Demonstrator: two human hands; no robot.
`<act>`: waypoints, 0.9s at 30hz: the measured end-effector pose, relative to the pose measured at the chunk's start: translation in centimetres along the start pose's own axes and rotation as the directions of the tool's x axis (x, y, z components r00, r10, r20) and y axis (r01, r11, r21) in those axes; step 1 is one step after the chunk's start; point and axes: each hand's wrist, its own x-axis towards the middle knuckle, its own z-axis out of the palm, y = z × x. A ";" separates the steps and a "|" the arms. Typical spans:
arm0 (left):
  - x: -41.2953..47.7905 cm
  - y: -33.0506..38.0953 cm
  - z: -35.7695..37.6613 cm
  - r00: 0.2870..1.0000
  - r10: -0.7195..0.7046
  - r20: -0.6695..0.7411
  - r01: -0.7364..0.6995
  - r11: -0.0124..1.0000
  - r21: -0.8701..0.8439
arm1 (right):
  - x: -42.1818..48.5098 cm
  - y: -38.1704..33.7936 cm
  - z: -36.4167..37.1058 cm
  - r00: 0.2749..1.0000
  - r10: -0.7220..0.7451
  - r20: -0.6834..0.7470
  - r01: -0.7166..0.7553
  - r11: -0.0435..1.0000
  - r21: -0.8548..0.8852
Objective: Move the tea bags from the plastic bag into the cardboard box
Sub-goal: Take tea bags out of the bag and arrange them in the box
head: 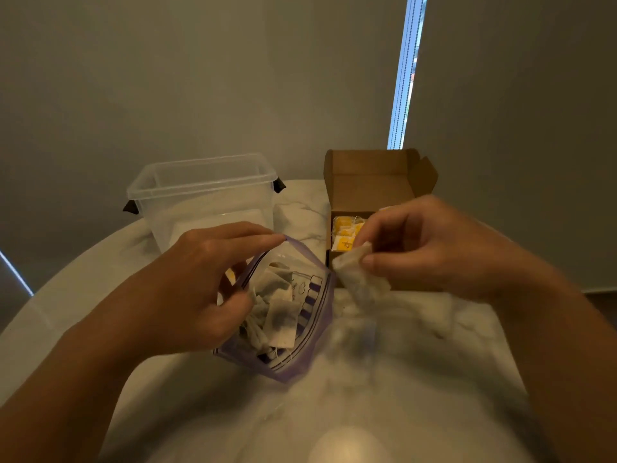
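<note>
Left hand (200, 282) pinches the purple-rimmed clear plastic bag (314, 315) open. Right hand (424, 248) pinches pale paper tea bags (359, 275) just short of the brown cardboard box (367, 188). A loose pinch could drop them onto the marbled white counter (434, 362).

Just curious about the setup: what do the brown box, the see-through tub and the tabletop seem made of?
Brown box: matte cardboard, judging by its folded flaps. See-through tub: clear, rigid plastic; you can see through its walls. Tabletop: perhaps polished marble or an imitation, white with grey veins.
</note>
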 end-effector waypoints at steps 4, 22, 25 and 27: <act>0.1 -0.2 0.0 1.000 0.005 -0.010 -0.006 1.000 -0.015 | 1.8 2.6 -4.9 0.955 0.081 -0.286 -0.068 0.996 0.053; 0.1 -0.2 0.0 1.000 0.000 -0.013 -0.001 1.000 -0.023 | 12.5 6.5 -3.6 0.903 0.312 -0.294 -0.409 0.833 -0.373; 0.1 -0.3 -0.1 1.000 0.003 -0.011 -0.003 1.000 -0.027 | 12.9 7.0 -3.9 0.886 0.264 -0.380 -0.444 0.719 -0.535; 0.1 -0.3 -0.1 1.000 0.000 -0.010 -0.001 0.999 -0.040 | 12.7 6.9 -4.2 0.872 0.213 -0.441 -0.456 0.680 -0.574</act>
